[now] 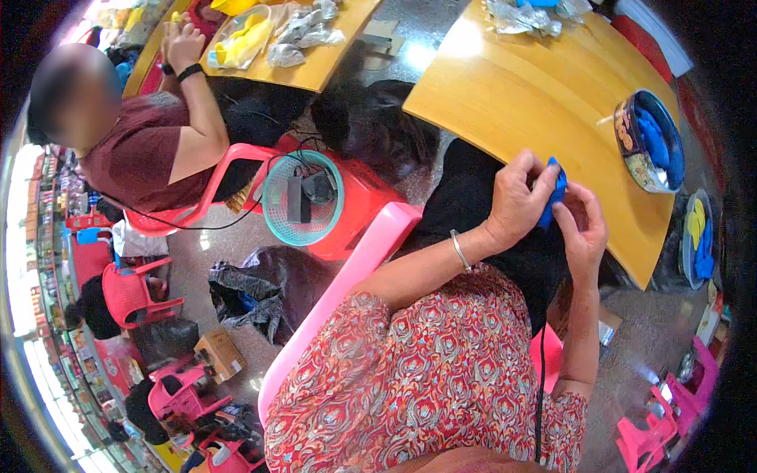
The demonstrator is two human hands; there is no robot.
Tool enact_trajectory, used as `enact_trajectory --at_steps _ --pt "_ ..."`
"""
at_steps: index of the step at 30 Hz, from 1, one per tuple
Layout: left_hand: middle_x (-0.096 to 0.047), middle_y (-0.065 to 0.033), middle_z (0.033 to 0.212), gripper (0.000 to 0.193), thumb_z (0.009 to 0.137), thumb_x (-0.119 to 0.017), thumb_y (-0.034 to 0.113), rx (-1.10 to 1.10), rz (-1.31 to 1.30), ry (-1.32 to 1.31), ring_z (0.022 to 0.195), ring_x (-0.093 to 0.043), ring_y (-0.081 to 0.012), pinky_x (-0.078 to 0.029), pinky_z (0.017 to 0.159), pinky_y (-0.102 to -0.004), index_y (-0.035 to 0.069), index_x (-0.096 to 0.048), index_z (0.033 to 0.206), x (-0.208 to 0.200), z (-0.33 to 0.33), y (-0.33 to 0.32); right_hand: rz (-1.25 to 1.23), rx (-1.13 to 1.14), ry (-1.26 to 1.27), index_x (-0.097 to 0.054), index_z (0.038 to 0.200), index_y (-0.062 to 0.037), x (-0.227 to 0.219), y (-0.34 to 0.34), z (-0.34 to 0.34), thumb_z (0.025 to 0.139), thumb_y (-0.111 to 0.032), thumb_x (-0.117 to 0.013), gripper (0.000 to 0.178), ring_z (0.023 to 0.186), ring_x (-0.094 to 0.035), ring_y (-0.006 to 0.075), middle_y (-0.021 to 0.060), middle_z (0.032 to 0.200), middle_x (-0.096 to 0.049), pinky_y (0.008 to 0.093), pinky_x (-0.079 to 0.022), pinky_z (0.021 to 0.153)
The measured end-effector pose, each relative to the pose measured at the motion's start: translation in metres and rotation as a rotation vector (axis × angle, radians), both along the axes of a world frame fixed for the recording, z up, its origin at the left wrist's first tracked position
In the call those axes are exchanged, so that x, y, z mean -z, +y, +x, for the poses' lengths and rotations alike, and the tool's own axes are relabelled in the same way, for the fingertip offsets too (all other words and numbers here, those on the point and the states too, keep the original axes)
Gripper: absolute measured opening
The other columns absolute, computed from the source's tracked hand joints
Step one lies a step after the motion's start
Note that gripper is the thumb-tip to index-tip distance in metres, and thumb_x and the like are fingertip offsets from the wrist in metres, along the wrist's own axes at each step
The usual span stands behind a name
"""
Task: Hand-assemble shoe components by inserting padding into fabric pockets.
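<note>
My left hand (pixel 516 201) and my right hand (pixel 582 225) meet in front of me at the near edge of a yellow wooden table (pixel 520 94). Both pinch a small blue piece (pixel 554 193) of soft material between the fingers. A metal bangle (pixel 460 251) circles my left wrist. A round tin (pixel 648 140) holding more blue pieces stands on the table to the right of my hands. My lap is covered by a red patterned garment (pixel 426 370), with black cloth (pixel 473 197) below my hands.
A pink plastic chair (pixel 347 284) is at my left. A teal basket (pixel 303 197) holding dark devices rests on a red stool (pixel 359 209). Another person in a maroon shirt (pixel 134 158) sits at a second yellow table (pixel 315 67) holding crumpled wrappers. More stools stand around.
</note>
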State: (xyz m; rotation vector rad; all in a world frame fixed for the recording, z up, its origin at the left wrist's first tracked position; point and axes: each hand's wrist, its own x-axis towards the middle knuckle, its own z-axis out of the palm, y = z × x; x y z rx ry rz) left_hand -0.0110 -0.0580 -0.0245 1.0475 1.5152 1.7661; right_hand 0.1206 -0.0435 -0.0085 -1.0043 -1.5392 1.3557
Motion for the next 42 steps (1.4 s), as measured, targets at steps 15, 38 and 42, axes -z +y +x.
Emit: enact_trajectory --at_steps 15,38,42 --pt "-0.064 -0.0100 0.101 0.028 0.094 -0.057 0.022 0.652 -0.201 -0.874 0.093 -0.063 -0.0188 -0.052 0.082 -0.0323 0.002 -0.055 0.113 -0.009 -0.037 -0.007 -0.190 -0.170 0.164 -0.059 0.110 0.0005 -0.001 0.012 0.002 0.085 -0.007 -0.066 0.027 0.091 -0.060 0.0119 0.0036 0.098 -0.064 0.0267 -0.048 0.085" --pt "-0.042 -0.0187 0.141 0.017 0.090 -0.059 0.015 0.577 0.216 -0.994 0.128 -0.042 -0.0251 -0.034 0.106 -0.0364 0.001 -0.064 0.100 -0.012 -0.016 -0.008 0.295 -0.005 -0.147 -0.067 0.096 -0.0023 -0.010 0.010 -0.006 0.083 -0.014 -0.069 0.018 0.088 -0.060 0.0180 0.0083 0.097 -0.061 0.0272 -0.049 0.076" --pt "-0.038 -0.0178 0.144 0.021 0.091 -0.058 0.016 0.650 0.237 -1.024 0.129 -0.041 -0.0242 -0.031 0.107 -0.0363 0.002 -0.064 0.105 -0.009 -0.008 -0.010 -0.192 -0.098 0.228 -0.064 0.099 -0.0017 -0.010 0.013 -0.003 0.084 -0.009 -0.068 0.017 0.080 -0.059 0.0070 0.0019 0.090 -0.063 0.0214 -0.049 0.073"
